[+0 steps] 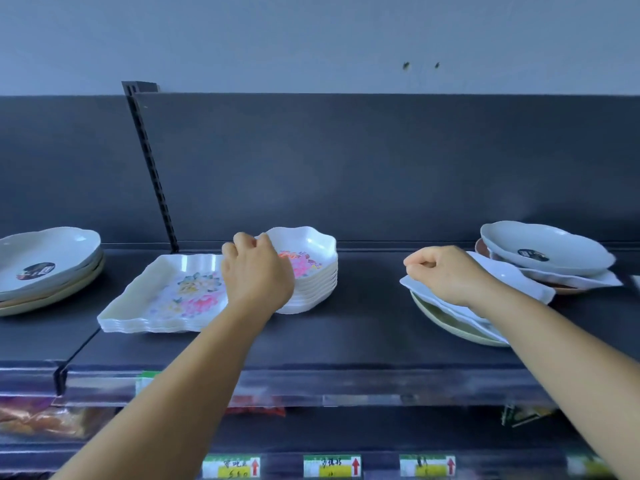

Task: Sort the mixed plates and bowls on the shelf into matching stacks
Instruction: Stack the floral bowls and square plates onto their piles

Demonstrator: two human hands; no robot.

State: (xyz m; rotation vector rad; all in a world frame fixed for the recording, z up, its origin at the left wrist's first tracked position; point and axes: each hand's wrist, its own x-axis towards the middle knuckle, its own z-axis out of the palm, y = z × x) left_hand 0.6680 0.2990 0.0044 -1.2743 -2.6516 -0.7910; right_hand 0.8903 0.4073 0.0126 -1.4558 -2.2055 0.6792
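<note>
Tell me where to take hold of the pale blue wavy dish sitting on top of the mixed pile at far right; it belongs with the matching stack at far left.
Pinch the near-left rim of the pale blue wavy dish with thumb on top, coming from the front. It lies tilted on an uneven pile, so that edge looks raised and free, and the back panel blocks the rear.

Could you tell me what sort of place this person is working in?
Most likely a shop's housewares aisle. Small price tags with red arrows line the edge of the dark metal display shelf, identical white floral scalloped bowls sit in a sales stack, and the pale blue round plates carry a dark product sticker.
</note>
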